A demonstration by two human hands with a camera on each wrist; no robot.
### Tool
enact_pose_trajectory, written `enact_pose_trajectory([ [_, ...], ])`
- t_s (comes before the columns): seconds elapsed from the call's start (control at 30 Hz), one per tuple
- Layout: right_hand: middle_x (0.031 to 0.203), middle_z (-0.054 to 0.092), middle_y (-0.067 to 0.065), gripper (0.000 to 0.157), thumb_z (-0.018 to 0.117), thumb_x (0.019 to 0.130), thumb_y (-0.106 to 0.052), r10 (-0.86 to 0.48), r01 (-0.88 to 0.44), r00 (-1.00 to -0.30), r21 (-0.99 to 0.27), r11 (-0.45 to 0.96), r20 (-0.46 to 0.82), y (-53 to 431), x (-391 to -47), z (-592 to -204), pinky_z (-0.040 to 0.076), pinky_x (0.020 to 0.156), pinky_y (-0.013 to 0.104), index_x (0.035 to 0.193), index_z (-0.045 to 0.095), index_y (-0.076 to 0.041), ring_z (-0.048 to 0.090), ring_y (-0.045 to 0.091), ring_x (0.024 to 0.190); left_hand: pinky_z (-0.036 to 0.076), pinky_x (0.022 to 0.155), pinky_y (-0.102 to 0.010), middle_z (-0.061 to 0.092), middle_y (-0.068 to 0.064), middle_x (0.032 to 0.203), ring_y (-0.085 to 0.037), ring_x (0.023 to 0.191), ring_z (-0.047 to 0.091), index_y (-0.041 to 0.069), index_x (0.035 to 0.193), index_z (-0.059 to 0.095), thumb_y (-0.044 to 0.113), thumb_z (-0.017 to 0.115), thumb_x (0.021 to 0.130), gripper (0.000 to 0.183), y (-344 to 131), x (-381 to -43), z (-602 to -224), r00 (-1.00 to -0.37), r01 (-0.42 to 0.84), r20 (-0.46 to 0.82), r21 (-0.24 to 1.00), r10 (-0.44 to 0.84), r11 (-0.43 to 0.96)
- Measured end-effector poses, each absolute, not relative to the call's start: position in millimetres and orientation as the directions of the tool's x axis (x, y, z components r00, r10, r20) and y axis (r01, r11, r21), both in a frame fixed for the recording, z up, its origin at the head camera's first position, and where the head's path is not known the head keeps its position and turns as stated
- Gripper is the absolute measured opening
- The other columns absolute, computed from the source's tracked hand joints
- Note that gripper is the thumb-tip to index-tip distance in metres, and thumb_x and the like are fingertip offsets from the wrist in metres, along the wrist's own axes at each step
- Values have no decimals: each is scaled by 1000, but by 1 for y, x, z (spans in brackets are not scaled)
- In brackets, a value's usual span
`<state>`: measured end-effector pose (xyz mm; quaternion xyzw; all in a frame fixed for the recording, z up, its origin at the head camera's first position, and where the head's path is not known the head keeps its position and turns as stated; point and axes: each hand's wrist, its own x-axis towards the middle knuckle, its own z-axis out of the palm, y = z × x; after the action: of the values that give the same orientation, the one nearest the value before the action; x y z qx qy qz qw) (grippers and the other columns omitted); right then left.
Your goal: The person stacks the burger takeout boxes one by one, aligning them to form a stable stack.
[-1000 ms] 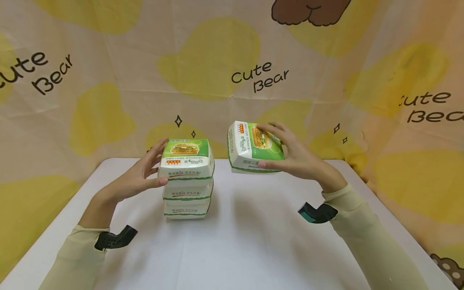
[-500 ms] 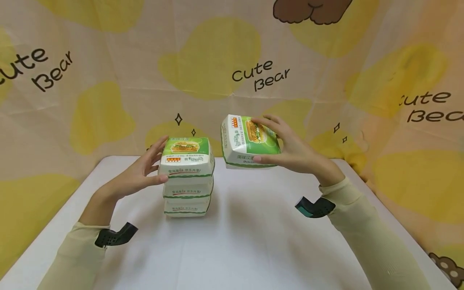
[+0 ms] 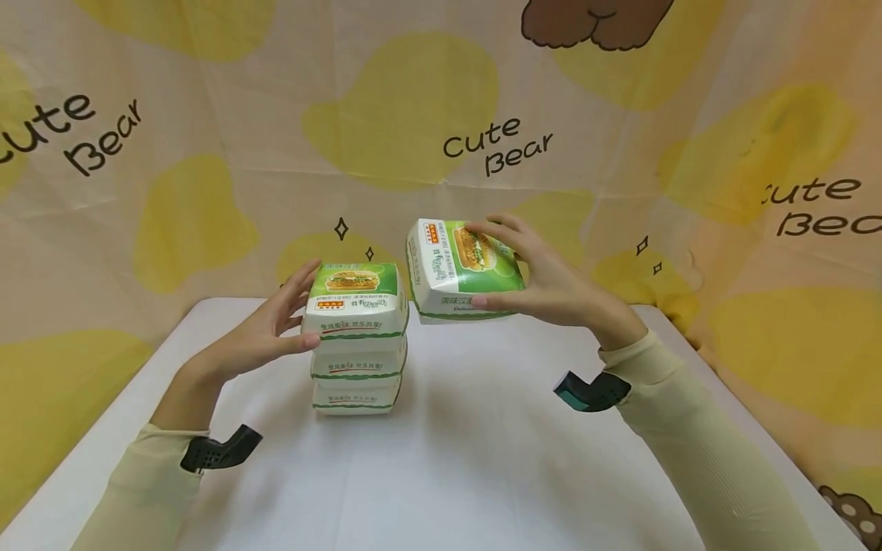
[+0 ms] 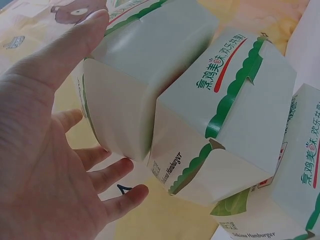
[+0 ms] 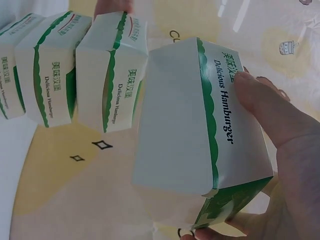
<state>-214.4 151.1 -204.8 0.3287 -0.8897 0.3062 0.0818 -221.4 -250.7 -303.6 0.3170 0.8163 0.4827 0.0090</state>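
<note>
In the head view, three white-and-green hamburger boxes stand stacked left of the table's middle. My left hand (image 3: 265, 325) spans the left side of the top hamburger box (image 3: 354, 302), thumb at its front edge and fingers toward its back. In the left wrist view that box (image 4: 155, 70) lies between the thumb and loosely bent fingers. My right hand (image 3: 551, 279) grips another hamburger box (image 3: 463, 268) in the air, just right of the stack and slightly tilted. Its thumb presses the front side, while the other fingers lie over the top and far side, partly hidden in the right wrist view.
The lower boxes of the stack (image 3: 358, 366) rest on a white table (image 3: 441, 482). Close behind the table hangs a printed cloth (image 3: 393, 107) with yellow patches. Each wrist wears a black device (image 3: 220, 449).
My right hand has carried its hamburger box left and slightly up, close to the stack. The left hand and the stack have stayed in place.
</note>
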Motion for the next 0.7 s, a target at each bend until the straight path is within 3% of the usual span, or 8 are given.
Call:
enact_pose_trajectory([
  [0.1, 166, 21, 5, 88, 84, 81, -32, -536, -629, -775, -500, 595, 336, 149, -217, -204, 35, 113, 60, 156, 38, -32, 28, 36, 148, 22, 114, -73, 10, -9, 171, -45, 154, 16, 37, 162, 1, 16, 71, 90, 103, -251, -221, -304, -797, 511, 295, 795, 527, 327],
  [0.4, 165, 25, 2, 85, 80, 82, -29, -572, -655, -745, -537, 532, 343, 144, -225, -200, 40, 107, 50, 156, 38, -30, 30, 29, 145, 24, 114, -70, 11, -9, 170, -44, 154, 16, 35, 163, 2, 13, 71, 91, 102, -249, -223, -302, -792, 517, 300, 792, 532, 325],
  [0.7, 165, 26, -2, 83, 77, 84, -33, -629, -656, -717, -598, 461, 302, 125, -234, -197, 39, 110, 53, 156, 37, -29, 34, 25, 143, 22, 114, -74, 13, -11, 170, -45, 153, 17, 36, 162, 3, 20, 72, 91, 101, -252, -222, -303, -801, 505, 284, 793, 526, 341],
])
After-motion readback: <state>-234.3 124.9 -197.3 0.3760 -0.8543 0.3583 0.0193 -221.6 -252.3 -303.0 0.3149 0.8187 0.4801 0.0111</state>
